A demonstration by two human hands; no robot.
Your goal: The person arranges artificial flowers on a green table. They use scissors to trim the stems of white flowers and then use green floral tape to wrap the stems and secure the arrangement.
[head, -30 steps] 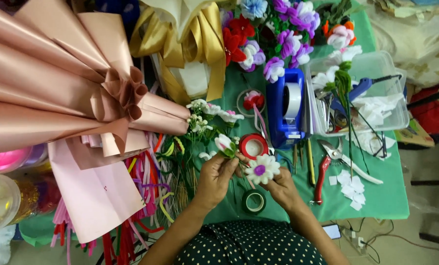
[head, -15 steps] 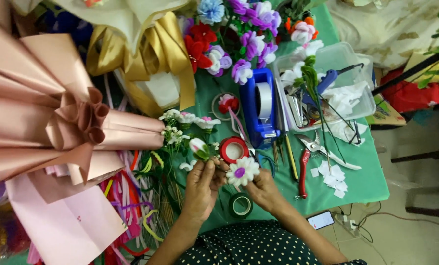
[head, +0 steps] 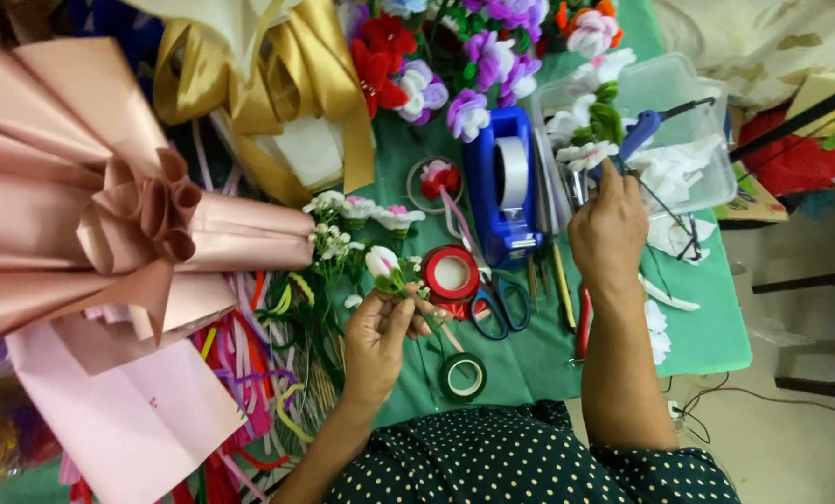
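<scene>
— Over the green table [head: 707,327], where does the flower sit from your seat?

— Low and left of centre on my screen. I see the left hand [head: 377,338] with a small pink-and-white flower bud [head: 381,261] poking up just above its fingertips, the stem running down into the grip. The fingers are curled and pressed together around that stem, a pinch rather than a fist.

— And the right hand?

— I see the right hand [head: 609,229] well apart from the bud, up at the clear plastic box [head: 679,89]. Its fingers are drawn together at a white flower [head: 585,154] by the box's near edge; I can't tell whether they grip it or only touch it.

— Anything between the two hands?

— I make out a red tape roll [head: 451,273] just beside the bud, black-handled scissors [head: 501,303] next to it, and a blue tape dispenser [head: 501,187] standing behind. A green tape roll [head: 462,376] lies near the left wrist.

— Textures?

— Glossy pink wrapping paper [head: 82,215] fans out in stiff pleats at the far left, shiny gold ribbon [head: 278,75] loops above it, and the purple and red blooms [head: 417,65] look fuzzy, like pipe cleaners.
</scene>
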